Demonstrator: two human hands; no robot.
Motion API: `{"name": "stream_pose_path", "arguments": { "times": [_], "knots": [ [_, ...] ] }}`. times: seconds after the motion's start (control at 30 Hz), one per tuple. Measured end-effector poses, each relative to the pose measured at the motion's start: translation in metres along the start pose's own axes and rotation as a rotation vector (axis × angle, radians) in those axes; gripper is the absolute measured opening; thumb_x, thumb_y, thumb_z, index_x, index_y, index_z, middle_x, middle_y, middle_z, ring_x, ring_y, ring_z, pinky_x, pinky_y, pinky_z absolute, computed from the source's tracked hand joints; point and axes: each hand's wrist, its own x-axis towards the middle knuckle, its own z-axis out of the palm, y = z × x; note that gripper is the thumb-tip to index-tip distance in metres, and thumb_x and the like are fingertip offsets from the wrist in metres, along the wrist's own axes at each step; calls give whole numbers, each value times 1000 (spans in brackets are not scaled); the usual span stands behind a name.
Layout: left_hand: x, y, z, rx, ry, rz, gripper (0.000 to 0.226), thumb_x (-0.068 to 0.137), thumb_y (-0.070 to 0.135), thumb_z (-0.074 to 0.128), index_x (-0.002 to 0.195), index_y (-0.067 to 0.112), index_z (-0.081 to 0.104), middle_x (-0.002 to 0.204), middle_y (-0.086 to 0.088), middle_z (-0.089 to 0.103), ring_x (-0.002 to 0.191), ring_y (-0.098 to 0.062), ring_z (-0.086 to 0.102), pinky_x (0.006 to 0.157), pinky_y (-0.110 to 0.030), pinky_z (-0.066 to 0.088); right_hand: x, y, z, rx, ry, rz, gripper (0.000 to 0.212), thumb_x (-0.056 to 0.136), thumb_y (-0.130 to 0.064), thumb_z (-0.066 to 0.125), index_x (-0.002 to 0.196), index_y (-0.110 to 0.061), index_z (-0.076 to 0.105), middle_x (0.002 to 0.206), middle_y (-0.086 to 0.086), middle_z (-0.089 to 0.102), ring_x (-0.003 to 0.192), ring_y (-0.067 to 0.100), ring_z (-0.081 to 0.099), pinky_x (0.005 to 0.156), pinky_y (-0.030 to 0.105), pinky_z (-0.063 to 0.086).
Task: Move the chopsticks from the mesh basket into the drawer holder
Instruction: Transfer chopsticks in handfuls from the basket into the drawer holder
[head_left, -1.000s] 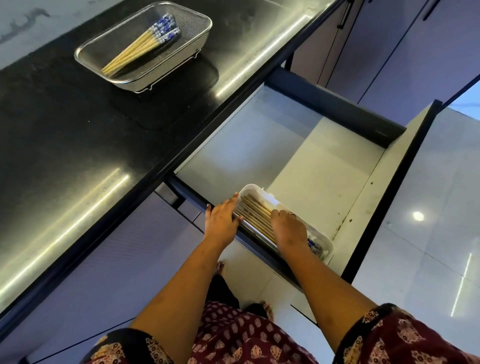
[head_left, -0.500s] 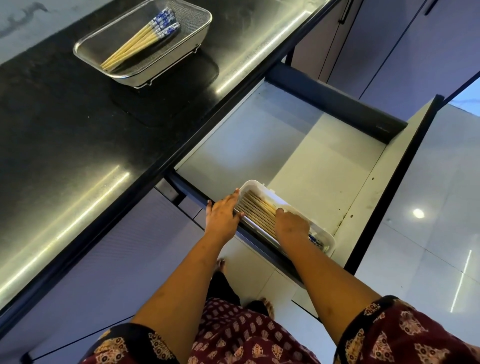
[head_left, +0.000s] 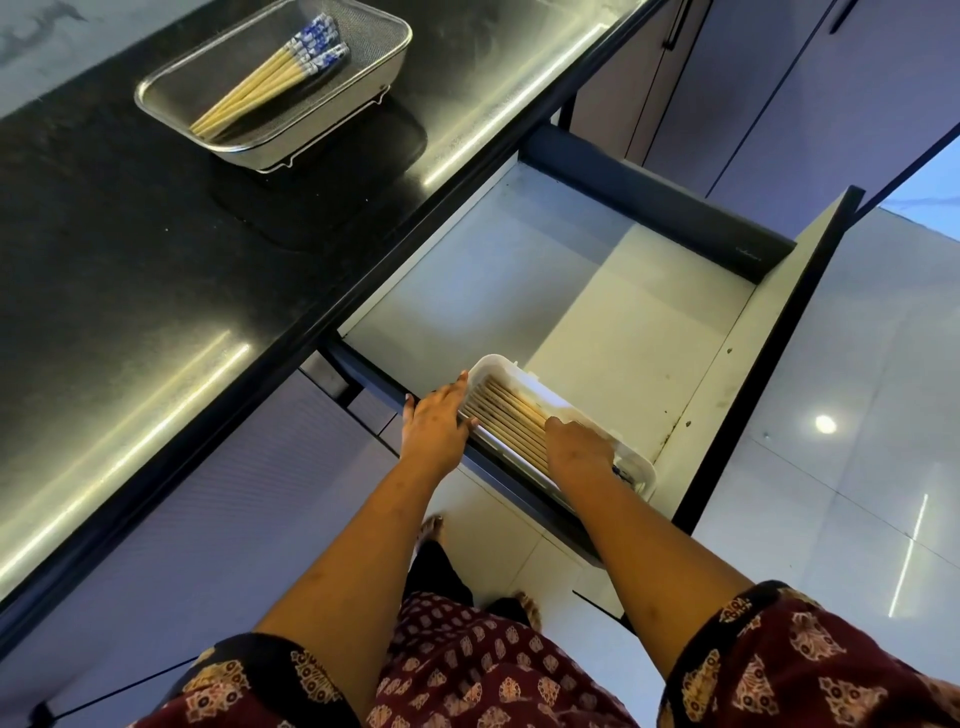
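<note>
Both hands at the drawer holder, more chopsticks waiting in the basket

The left hand (head_left: 435, 422) lies flat, fingers spread, on the holder (head_left: 631, 451) end; the right hand (head_left: 581, 453) presses down on the chopsticks in the holder (head_left: 511, 420), its grip unclear, both much as before. Beyond them on the counter (head_left: 104, 270), the basket chopsticks (head_left: 270, 78) point their blue ends away-right in the mesh basket (head_left: 363, 26).
</note>
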Motion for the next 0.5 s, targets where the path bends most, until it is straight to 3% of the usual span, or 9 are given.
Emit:
{"name": "stream_pose_path", "arguments": {
  "times": [0.17, 0.33, 0.43, 0.5],
  "knots": [
    [-13, 6, 2, -63, 42, -4, 67, 92, 27, 52, 147, 14, 16, 148, -9, 34, 141, -23, 23, 114, -44, 3, -5, 0, -7, 43, -1, -20, 37, 95, -13, 52, 131, -10, 46, 125, 13, 60, 113, 29, 59, 93, 39, 50],
    [-24, 17, -9, -157, 58, -42, 63, 93, 12, 49, 147, 12, 17, 150, -10, 31, 141, -24, 22, 116, -41, 7, -13, -9, -29, 171, 31, -14, 30, 95, -14, 50, 124, -8, 54, 116, 11, 64, 107, 26, 62, 91, 34, 51],
    [-21, 21, -28, -149, 112, -34, 66, 90, 6, 51, 146, 10, 17, 151, -11, 30, 141, -25, 23, 117, -42, 11, -16, -20, -57, 224, 64, -55, 29, 93, -7, 46, 120, -10, 55, 111, 9, 64, 103, 27, 62, 82, 32, 48],
    [-18, 22, -46, -187, 169, -29, 64, 91, 5, 50, 147, 10, 18, 152, -10, 27, 141, -24, 22, 117, -40, 15, -17, -31, -81, 260, 95, -109, 33, 92, -6, 45, 122, -13, 55, 117, 10, 63, 107, 29, 61, 84, 35, 48]
  ]
}}
